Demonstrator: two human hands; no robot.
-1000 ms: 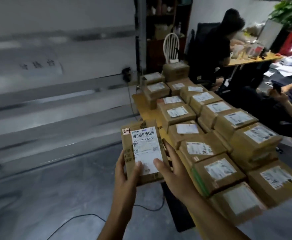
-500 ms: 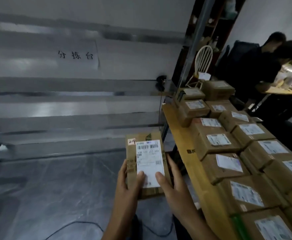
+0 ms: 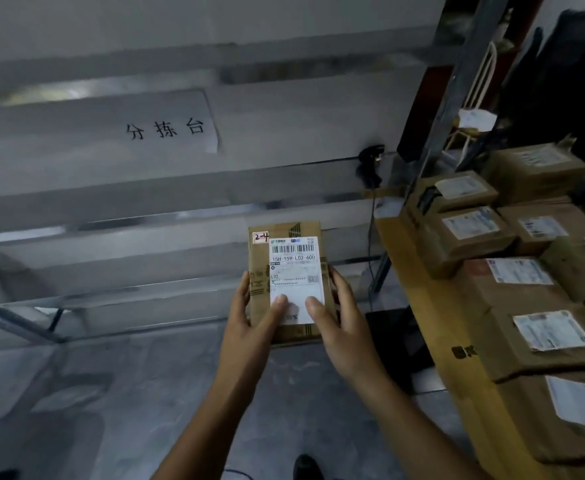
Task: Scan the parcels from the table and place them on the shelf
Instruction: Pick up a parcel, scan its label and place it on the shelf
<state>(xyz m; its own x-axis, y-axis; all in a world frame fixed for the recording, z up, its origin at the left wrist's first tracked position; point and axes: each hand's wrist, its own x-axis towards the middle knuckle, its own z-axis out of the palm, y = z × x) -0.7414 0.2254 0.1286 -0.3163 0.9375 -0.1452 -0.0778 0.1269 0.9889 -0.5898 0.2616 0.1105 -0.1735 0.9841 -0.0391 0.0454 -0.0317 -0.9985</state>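
I hold a small brown cardboard parcel [image 3: 292,268] upright in front of me, its white barcode label facing the camera and a red "2-4" tag at its top left. My left hand [image 3: 253,320] grips its left edge with the thumb on the label. My right hand [image 3: 339,323] grips the right edge, thumb also on the label. Behind the parcel runs a grey metal shelf [image 3: 145,209] with several tiers. To the right, the wooden table [image 3: 405,271] carries several more labelled parcels [image 3: 471,230].
A white paper sign with black characters [image 3: 166,128] is stuck on the shelf. A black scanner [image 3: 370,161] with a cable hangs at the shelf's right end. A white chair [image 3: 478,95] stands behind the table. Grey floor lies below.
The view has swung left from the parcel table toward the shelf, which is now closer. Both hands keep the same grip on the parcel.
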